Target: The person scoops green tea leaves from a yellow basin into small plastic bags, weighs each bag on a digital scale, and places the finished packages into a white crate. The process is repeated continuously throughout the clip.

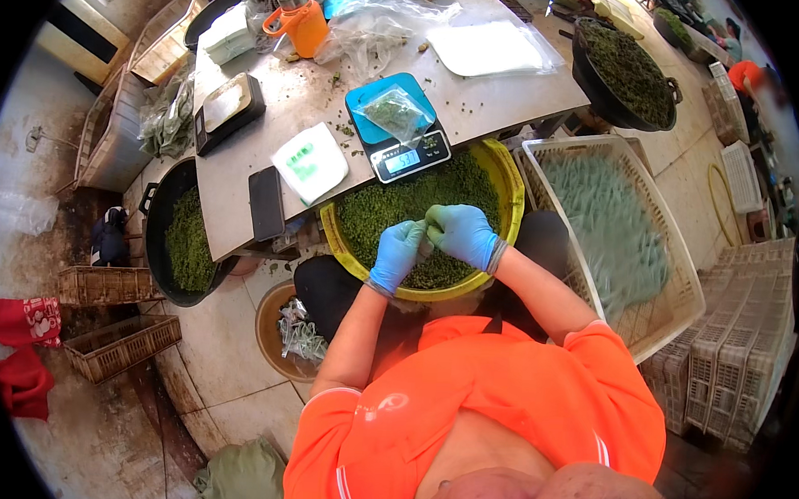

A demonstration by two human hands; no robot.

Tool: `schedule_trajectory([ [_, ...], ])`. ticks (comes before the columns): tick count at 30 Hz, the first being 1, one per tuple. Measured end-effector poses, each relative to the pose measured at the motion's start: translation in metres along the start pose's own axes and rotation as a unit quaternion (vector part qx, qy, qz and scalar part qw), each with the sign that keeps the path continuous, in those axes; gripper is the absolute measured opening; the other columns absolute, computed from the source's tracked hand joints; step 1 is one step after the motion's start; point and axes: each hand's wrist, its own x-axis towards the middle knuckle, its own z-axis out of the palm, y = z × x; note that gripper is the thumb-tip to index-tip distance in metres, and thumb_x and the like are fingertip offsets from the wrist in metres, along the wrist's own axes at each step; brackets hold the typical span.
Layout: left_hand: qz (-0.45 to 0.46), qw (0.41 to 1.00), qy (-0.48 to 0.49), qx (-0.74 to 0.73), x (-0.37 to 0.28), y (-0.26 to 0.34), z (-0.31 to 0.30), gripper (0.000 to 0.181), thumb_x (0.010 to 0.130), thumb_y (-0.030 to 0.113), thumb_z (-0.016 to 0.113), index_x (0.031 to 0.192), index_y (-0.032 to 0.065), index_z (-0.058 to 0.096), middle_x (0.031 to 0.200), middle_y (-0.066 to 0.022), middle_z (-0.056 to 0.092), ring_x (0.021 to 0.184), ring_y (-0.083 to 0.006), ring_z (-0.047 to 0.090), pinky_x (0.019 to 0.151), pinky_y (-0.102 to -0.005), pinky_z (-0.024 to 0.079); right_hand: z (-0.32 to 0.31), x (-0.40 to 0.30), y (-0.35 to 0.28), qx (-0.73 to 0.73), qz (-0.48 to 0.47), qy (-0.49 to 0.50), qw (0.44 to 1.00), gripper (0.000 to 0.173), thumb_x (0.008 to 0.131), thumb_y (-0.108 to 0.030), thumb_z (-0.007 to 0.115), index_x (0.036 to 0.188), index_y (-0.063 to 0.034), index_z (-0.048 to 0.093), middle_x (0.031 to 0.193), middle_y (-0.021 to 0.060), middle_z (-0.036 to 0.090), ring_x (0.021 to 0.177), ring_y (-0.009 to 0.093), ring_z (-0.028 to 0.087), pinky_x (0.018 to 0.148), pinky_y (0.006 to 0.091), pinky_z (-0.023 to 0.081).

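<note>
Over a yellow tub (516,208) of small green plant pieces, my left hand (398,251) and my right hand (462,231), both in blue gloves, meet at the fingertips. Whether something small is pinched between them is hidden by the fingers. Just beyond, at the table's edge, a digital scale (385,95) with a blue platform has a lit display. On its platform lies a clear plastic bag (393,113) with some green pieces inside. Left of the scale is a stack of white printed bags (310,162), with a dark phone (266,203) beside it.
A white plastic crate (688,309) of filled clear bags stands at the right. Black pans of green material lie left (150,252) and upper right (587,77). On the table (479,109) are a second scale (228,111) and an orange bottle (305,28). A brown basin (265,330) is low left.
</note>
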Motion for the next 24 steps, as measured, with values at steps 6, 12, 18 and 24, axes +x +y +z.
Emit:
schedule_trajectory([
  [6, 0.047, 0.998, 0.016, -0.027, -0.009, 0.000, 0.003, 0.038, 0.100, 0.029, 0.051, 0.071, 0.0043, 0.061, 0.062, -0.0045, 0.062, 0.048, -0.0108, 0.055, 0.045, -0.0241, 0.044, 0.001, 0.016, 0.048, -0.047, 0.095, 0.085, 0.991, 0.014, 0.081, -0.024, 0.060, 0.082, -0.0117, 0.066, 0.079, 0.0152, 0.067, 0.075, 0.036, 0.065, 0.068, 0.0456, 0.052],
  [12, 0.049, 0.987, 0.019, 0.152, 0.000, -0.028, -0.001, 0.034, 0.097, 0.027, 0.055, 0.075, 0.0035, 0.064, 0.066, -0.0048, 0.064, 0.057, -0.0121, 0.058, 0.052, -0.0269, 0.047, -0.004, 0.032, 0.037, 0.022, 0.067, 0.134, 0.989, 0.014, 0.082, -0.024, 0.062, 0.085, -0.0111, 0.066, 0.079, 0.0152, 0.067, 0.076, 0.036, 0.065, 0.068, 0.0448, 0.052],
  [18, 0.075, 0.956, 0.027, 0.281, 0.003, -0.032, 0.000, 0.031, 0.095, 0.027, 0.058, 0.077, 0.0030, 0.066, 0.068, -0.0079, 0.065, 0.060, -0.0173, 0.060, 0.059, -0.0317, 0.046, -0.016, 0.087, 0.026, 0.034, 0.082, 0.184, 0.979, 0.017, 0.085, -0.025, 0.061, 0.088, -0.0090, 0.067, 0.083, 0.0184, 0.067, 0.079, 0.037, 0.065, 0.069, 0.0453, 0.051],
  [24, 0.079, 0.965, 0.016, 0.250, -0.001, -0.026, 0.006, 0.030, 0.092, 0.032, 0.058, 0.082, 0.0054, 0.067, 0.075, -0.0189, 0.064, 0.071, -0.0380, 0.062, 0.063, -0.0437, 0.048, -0.003, 0.133, 0.029, 0.174, 0.018, 0.248, 0.953, 0.029, 0.085, -0.013, 0.057, 0.112, -0.0054, 0.064, 0.096, 0.0235, 0.066, 0.084, 0.038, 0.066, 0.078, 0.0442, 0.052],
])
